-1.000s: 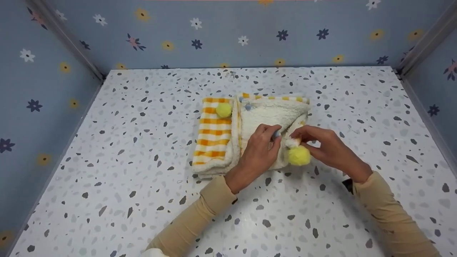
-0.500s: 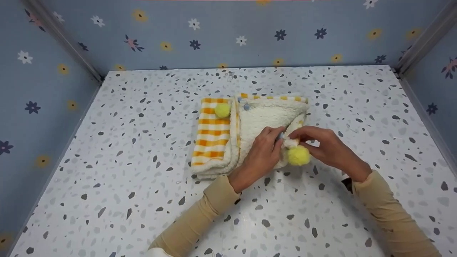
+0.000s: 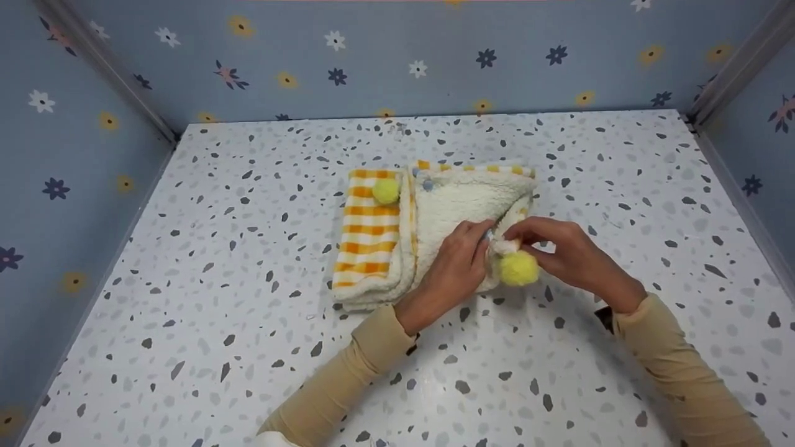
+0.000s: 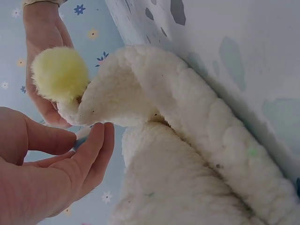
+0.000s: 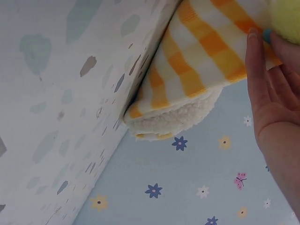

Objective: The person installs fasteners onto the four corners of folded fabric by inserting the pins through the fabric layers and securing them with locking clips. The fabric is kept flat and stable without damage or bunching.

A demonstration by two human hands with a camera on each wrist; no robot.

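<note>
A folded orange-and-white checked blanket with cream fleece lining lies on the table. My left hand pinches a small blue button near the blanket's right edge, thumb against fingertips. Facing it, my right hand pinches the turned-up corner of the blanket, where a yellow pompom hangs. A blue spot, which looks like a button, shows by the right thumb in the right wrist view. The fingertips of both hands nearly meet.
Another yellow pompom sits on the checked part at the left. Another blue button shows on the fleece near the top. The speckled white table is bounded by blue flowered panels at the back and sides.
My left hand has moved slightly right with the blue button, closer to the right hand. The right hand has stayed almost in place on the corner.
</note>
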